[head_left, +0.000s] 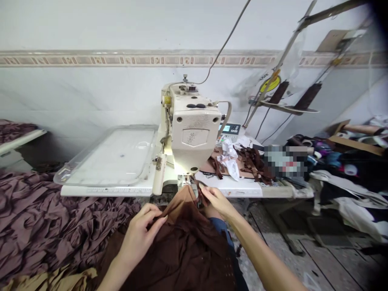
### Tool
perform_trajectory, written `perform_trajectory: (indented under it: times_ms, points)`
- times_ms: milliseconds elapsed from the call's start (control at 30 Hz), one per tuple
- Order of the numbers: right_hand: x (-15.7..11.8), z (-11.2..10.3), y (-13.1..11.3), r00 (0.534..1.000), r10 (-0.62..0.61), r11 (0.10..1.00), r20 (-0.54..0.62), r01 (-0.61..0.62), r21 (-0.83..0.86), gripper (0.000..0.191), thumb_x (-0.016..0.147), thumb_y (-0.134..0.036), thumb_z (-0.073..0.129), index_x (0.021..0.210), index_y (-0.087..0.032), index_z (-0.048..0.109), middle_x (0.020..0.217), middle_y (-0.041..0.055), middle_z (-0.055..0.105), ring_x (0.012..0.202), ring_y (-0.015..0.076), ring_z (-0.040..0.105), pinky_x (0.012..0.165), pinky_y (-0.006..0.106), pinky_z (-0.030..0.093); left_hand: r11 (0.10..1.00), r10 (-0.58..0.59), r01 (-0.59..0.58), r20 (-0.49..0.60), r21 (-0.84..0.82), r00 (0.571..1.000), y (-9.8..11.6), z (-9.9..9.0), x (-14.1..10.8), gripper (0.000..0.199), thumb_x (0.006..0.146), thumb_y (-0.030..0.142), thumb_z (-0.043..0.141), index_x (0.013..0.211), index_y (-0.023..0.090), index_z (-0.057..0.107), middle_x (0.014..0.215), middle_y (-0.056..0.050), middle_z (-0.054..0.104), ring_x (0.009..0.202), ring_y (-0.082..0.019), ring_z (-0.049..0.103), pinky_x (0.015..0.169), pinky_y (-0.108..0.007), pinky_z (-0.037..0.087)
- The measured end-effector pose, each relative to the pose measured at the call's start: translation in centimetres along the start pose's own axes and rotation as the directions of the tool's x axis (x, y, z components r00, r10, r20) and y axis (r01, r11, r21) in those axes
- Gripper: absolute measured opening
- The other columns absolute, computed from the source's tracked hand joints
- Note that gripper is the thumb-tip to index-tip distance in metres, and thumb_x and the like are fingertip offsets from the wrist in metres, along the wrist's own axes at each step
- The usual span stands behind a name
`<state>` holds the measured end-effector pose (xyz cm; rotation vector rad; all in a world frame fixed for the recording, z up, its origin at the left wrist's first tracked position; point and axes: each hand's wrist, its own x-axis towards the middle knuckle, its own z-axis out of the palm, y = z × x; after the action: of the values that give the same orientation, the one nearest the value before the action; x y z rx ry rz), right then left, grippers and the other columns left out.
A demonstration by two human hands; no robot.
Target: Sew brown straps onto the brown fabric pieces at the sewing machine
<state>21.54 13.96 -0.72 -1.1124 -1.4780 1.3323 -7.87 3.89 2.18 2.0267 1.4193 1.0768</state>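
Neatly, the left hand (138, 242) and right hand (216, 201) pinch the brown fabric (182, 250) taut, their grips closed on it just below the presser foot (184, 180) at twelve o'clock.

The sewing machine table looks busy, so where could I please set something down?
Bare white tabletop shows in front of the brown straps, right of the sewing machine. The clear plastic tray left of the machine also looks open. Crowded: around those straps, with crumpled white paper.
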Motion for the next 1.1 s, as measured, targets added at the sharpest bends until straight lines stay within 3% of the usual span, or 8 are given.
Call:
perform_trajectory:
  times_ms: [233, 500, 667, 733, 800, 900, 1000, 1100]
  points:
    - [-4.0, 0.1, 0.4, 0.959, 0.166, 0.985, 0.230, -0.174, 0.012, 0.058, 0.082, -0.071, 0.084, 0.097, -0.017, 0.070, 0.077, -0.0018, 0.061, 0.062, 0.0125, 0.050, 0.058, 0.025, 0.036, 0.970, -0.074, 0.027, 0.190, 0.241, 0.979, -3.2, -3.2, -0.4, 0.024, 0.106, 0.035, 0.060, 0.099, 0.024, 0.080, 0.093, -0.004, 0.073, 0.086, -0.021, 0.073, 0.080, -0.030, 0.055]
    - [-7.7, 1.5, -3.2, 0.986, 0.097, 0.989, 0.137, -0.081, -0.122, 0.049, 0.086, -0.059, 0.085, 0.072, -0.018, 0.061, 0.065, -0.0051, 0.047, 0.061, 0.0112, 0.040, 0.056, 0.026, 0.028, 0.659, 0.119, -0.007, -0.095, 0.752, 0.988, -2.4, -2.9, 0.4, 0.032, 0.106, 0.027, 0.052, 0.108, 0.018, 0.082, 0.087, -0.011, 0.072, 0.086, -0.031, 0.069, 0.076, -0.040, 0.053]
    - [-11.0, 3.3, -4.2, 0.864, 0.201, 0.972, 0.462, -0.116, -0.204, 0.046, 0.080, -0.060, 0.091, 0.074, -0.018, 0.072, 0.063, -0.0025, 0.062, 0.056, 0.0114, 0.050, 0.051, 0.024, 0.032, 0.963, -0.067, 0.105, -0.156, 0.249, 0.985, -3.0, -0.2, -0.3, 0.036, 0.107, 0.030, 0.051, 0.127, 0.020, 0.079, 0.100, -0.008, 0.084, 0.075, -0.021, 0.077, 0.071, -0.030, 0.059]
    - [-11.5, 3.5, -3.9, 0.752, 0.218, 0.971, 0.622, -0.101, -0.219, 0.050, 0.063, -0.060, 0.100, 0.076, -0.018, 0.077, 0.066, -0.0017, 0.068, 0.058, 0.0127, 0.057, 0.054, 0.022, 0.038, 0.980, -0.194, 0.189, -0.105, -0.056, 0.975, -2.7, 1.0, -0.8, 0.038, 0.105, 0.033, 0.053, 0.131, 0.020, 0.077, 0.111, -0.009, 0.084, 0.087, -0.021, 0.081, 0.078, -0.031, 0.064]
    - [-11.3, 3.1, -3.6, 0.718, 0.243, 0.968, 0.653, -0.136, -0.211, 0.054, 0.056, -0.060, 0.103, 0.080, -0.018, 0.080, 0.069, 0.0001, 0.073, 0.060, 0.0144, 0.062, 0.055, 0.022, 0.041, 0.923, -0.285, 0.265, -0.031, -0.280, 0.958, -1.9, 2.0, -1.3, 0.036, 0.101, 0.037, 0.060, 0.128, 0.020, 0.078, 0.123, -0.010, 0.083, 0.106, -0.024, 0.081, 0.090, -0.033, 0.065]
    - [-9.9, 2.0, -3.6, 0.825, 0.291, 0.957, 0.485, -0.248, -0.152, 0.050, 0.081, -0.066, 0.087, 0.079, -0.016, 0.079, 0.065, 0.0022, 0.072, 0.052, 0.0129, 0.059, 0.051, 0.023, 0.039, 0.798, -0.353, 0.345, 0.081, -0.494, 0.932, 0.0, 3.3, -2.0, 0.031, 0.092, 0.040, 0.076, 0.115, 0.020, 0.079, 0.114, -0.009, 0.084, 0.105, -0.025, 0.081, 0.093, -0.034, 0.064]
    - [-7.8, 1.2, -3.6, 0.976, 0.154, 0.983, 0.154, -0.136, -0.120, 0.049, 0.095, -0.066, 0.072, 0.085, -0.018, 0.078, 0.069, 0.0022, 0.071, 0.056, 0.0139, 0.057, 0.054, 0.025, 0.041, 0.706, -0.330, 0.378, 0.193, -0.599, 0.924, 1.8, 4.6, -2.9, 0.025, 0.092, 0.040, 0.078, 0.107, 0.021, 0.075, 0.097, -0.005, 0.082, 0.086, -0.021, 0.081, 0.080, -0.029, 0.064]
    - [-6.3, 1.3, -2.7, 0.999, -0.023, 0.985, 0.047, 0.030, -0.168, 0.050, 0.101, -0.067, 0.064, 0.097, -0.020, 0.081, 0.094, 0.0070, 0.078, 0.084, 0.0211, 0.068, 0.075, 0.030, 0.052, 0.800, -0.217, 0.321, 0.254, -0.507, 0.943, 3.0, 5.6, -3.6, 0.020, 0.100, 0.038, 0.069, 0.113, 0.024, 0.076, 0.102, -0.004, 0.080, 0.082, -0.018, 0.077, 0.079, -0.028, 0.062]
